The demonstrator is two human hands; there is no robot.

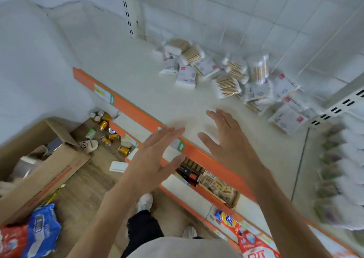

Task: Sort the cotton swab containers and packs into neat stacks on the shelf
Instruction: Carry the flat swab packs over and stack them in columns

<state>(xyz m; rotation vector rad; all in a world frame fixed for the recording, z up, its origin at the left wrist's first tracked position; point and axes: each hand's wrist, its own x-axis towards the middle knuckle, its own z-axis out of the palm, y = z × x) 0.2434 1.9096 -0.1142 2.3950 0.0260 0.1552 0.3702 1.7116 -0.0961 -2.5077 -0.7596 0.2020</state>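
Cotton swab packs (226,85) lie in a loose heap at the back right of the white shelf (137,76). Among them stands a clear round container (258,68) of wooden-stick swabs. Flat white packs with red labels (288,118) spread toward the right upright. My left hand (155,155) hovers over the shelf's orange front edge, fingers straight, holding nothing. My right hand (224,137) is above the shelf surface, fingers spread and empty, well short of the heap.
An orange price rail (126,104) runs along the shelf front. Lower shelves hold boxed goods (216,187). Open cardboard boxes (39,159) and gold cans (106,127) sit on the floor at left. Stacked white packs (342,169) fill the neighbouring shelf at right.
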